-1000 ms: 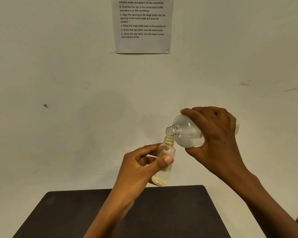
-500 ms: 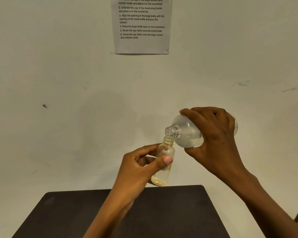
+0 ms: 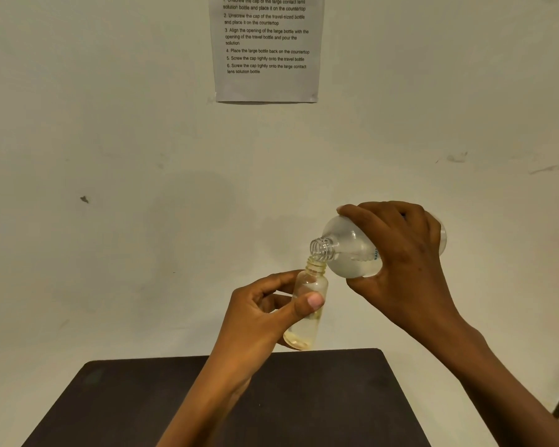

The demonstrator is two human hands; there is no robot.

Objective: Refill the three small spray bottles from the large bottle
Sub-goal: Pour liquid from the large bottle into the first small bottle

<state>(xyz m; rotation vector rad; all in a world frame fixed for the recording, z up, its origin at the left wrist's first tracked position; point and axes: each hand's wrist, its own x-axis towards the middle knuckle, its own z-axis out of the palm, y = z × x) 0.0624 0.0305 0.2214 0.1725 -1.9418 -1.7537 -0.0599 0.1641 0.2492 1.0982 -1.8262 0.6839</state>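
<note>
Currently right hand (image 3: 397, 259) wraps the tipped large bottle (image 3: 349, 250) mid-body, neck over the small spray bottle (image 3: 307, 311) pinched by left hand (image 3: 259, 314) above the table (image 3: 336, 398); both probably light, smooth, slippery if wet.

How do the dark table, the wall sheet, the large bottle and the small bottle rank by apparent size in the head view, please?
Largest to smallest:
1. dark table
2. wall sheet
3. large bottle, partly hidden by the right hand
4. small bottle
</note>
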